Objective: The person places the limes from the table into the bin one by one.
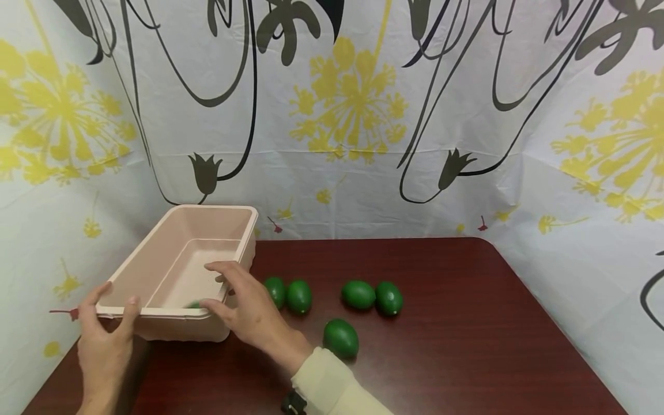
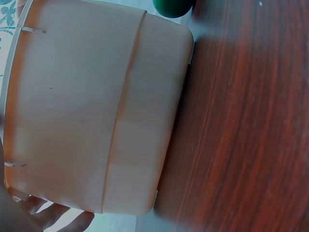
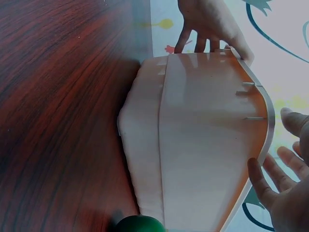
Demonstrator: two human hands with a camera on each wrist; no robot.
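- The left hand (image 1: 106,346) is at the near left corner of the bin, gripping its rim: the thumb lies over the near edge, and the other fingers hold the left side from outside.
- The bin (image 1: 176,327), pale pinkish beige and open at the top, stands upright on the table. Its near and right outer walls show plain and smooth, with small ribs under the rim in the wrist views.
- Inside the bin, by the near wall, a sliver of a green fruit (image 1: 194,304) shows; the rim hides most of it.
- The right hand (image 1: 254,305) is at the bin's near right corner, thumb and forefinger wide apart and reaching over the rim, with nothing held between them. Whether a fingertip touches the rim, I cannot tell.
- Just right of the bin, behind the right hand, sit two green fruits (image 1: 299,297) side by side, the left one partly covered.
- Near and right of the bin, a black device (image 1: 294,402) is at the right wrist, against a cream sleeve (image 1: 332,383).
- Beyond the sleeve, right of the bin, lies a single fruit (image 1: 340,338).
- Farther right of the bin, another pair (image 1: 389,298) lies close together.
- The dark red table (image 1: 467,328) stretches right from under the bin.
- Behind the bin and at both sides hangs a white cloth (image 1: 337,196) with yellow and grey flowers.
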